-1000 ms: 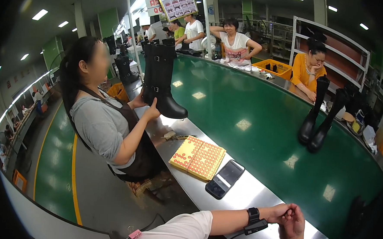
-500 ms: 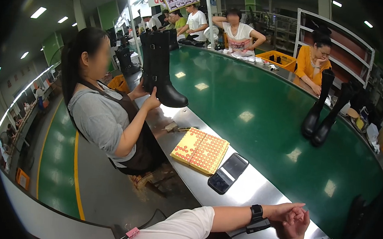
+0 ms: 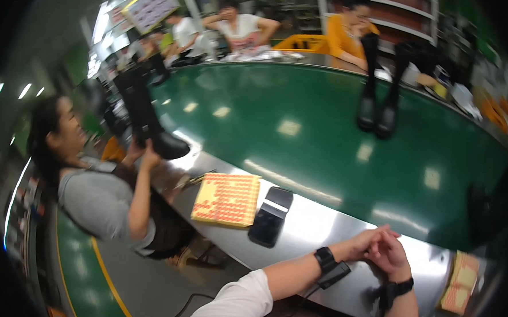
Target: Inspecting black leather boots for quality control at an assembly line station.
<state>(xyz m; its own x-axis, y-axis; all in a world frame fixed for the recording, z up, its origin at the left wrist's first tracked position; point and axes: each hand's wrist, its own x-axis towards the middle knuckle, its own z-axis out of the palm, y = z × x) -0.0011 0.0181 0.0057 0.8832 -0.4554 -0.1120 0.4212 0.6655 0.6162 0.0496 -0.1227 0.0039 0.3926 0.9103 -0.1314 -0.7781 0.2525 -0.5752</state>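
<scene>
My left hand (image 3: 367,243) and my right hand (image 3: 392,259) meet above the metal ledge, the fingers of each loosely closed against the other. No object shows in either of them. Both wrists wear black straps, and a small black box hangs by the left one. To the left of my hands, a black phone (image 3: 270,217) lies on the metal. Beside it rests a stack of yellow sheets (image 3: 226,199) covered in red round stickers. Another yellow stack with red marks (image 3: 460,283) sits right of my right hand.
A green conveyor belt (image 3: 291,103) runs beyond the metal ledge (image 3: 313,227). Two black boots (image 3: 377,110) stand on its far right. At left, a co-worker in grey (image 3: 102,202) holds a tall black boot (image 3: 144,115). Other people sit or stand across the belt near a yellow crate (image 3: 302,43).
My view has turned right and down, so the belt and people shift left and up. My hands stay together. The co-worker still holds the boot.
</scene>
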